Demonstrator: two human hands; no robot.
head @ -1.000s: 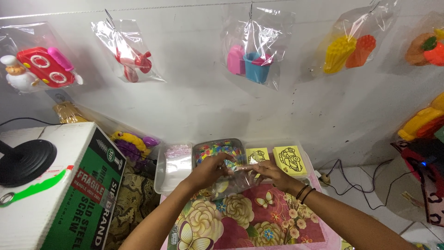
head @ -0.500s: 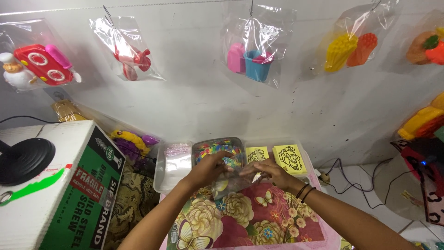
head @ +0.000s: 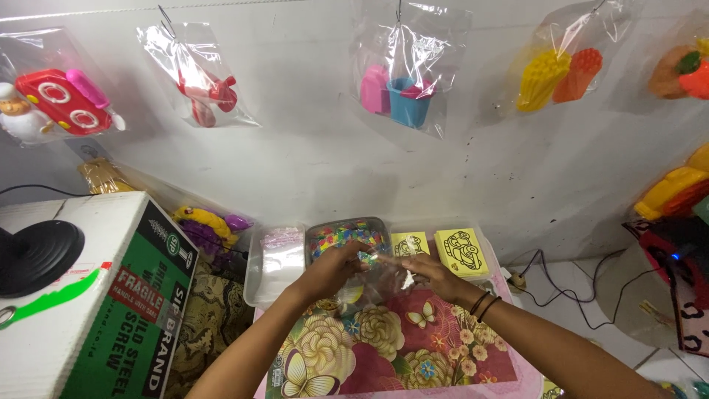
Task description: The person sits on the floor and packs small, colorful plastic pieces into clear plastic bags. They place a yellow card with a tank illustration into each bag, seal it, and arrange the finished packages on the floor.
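Where both hands meet, left hand (head: 334,267) and right hand (head: 427,272) pinch a clear crinkled plastic bag (head: 374,279), just before the clear tray of multicoloured beads (head: 346,235).

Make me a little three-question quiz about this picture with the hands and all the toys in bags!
1. True or false: the left hand and the right hand meet over the flowered cloth.
2. What fills the tray just beyond the hands? A) tiny pieces in many colours B) water C) sand
3. What colour are the two picture cards right of that tray?

Key
1. True: both hands pinch a small clear bag between them.
2. A
3. Yellow, with dark line drawings.
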